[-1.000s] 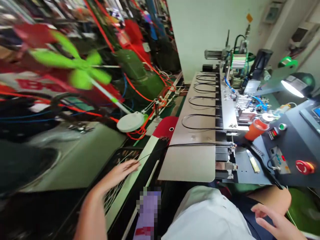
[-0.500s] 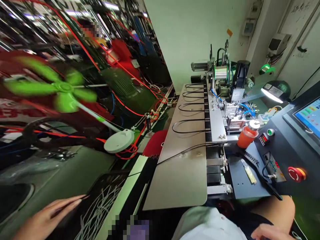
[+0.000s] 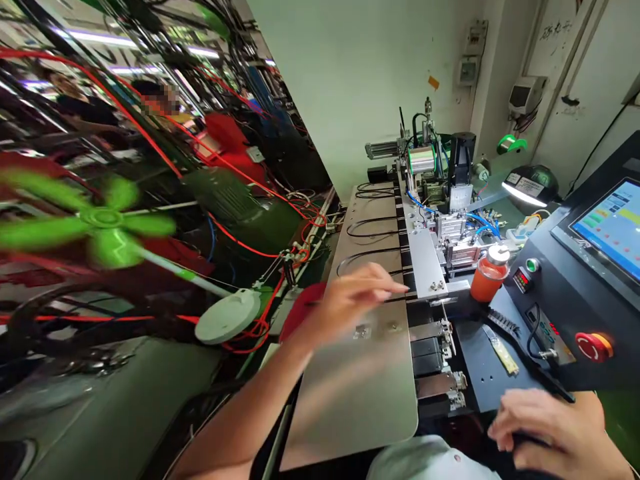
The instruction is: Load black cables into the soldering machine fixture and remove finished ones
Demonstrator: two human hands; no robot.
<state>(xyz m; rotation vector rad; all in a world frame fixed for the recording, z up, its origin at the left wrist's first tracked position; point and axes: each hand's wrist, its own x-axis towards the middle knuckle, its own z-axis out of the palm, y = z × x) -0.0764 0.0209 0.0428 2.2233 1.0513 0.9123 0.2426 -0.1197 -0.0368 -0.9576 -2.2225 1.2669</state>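
Note:
My left hand (image 3: 357, 293) reaches across the metal plate, its blurred fingers drawn together at the clamp track. A thin black cable (image 3: 393, 301) runs beneath this hand, one part close to the fingertips; the grip itself is partly hidden. Farther along the plate, several black cable loops (image 3: 370, 227) lie with their ends in the track (image 3: 406, 257). My right hand (image 3: 543, 423) hovers by the front edge of the dark machine deck, fingers loosely curved and apart, holding nothing that I can see. Near it lie a black-handled brush (image 3: 533, 357) and a small yellowish blade-like tool (image 3: 503, 352).
A jar of orange-red liquid (image 3: 487, 277) stands beside the metal fixtures. On the right are a touchscreen (image 3: 613, 227) and a red stop button (image 3: 593, 347). A green fan (image 3: 103, 220) spins at left. Red hoses trail over the floor. People sit in the background.
My left hand has moved from the bin of pale wires at lower left to the track. My right hand has risen into view near the deck. The camera view has shifted slightly.

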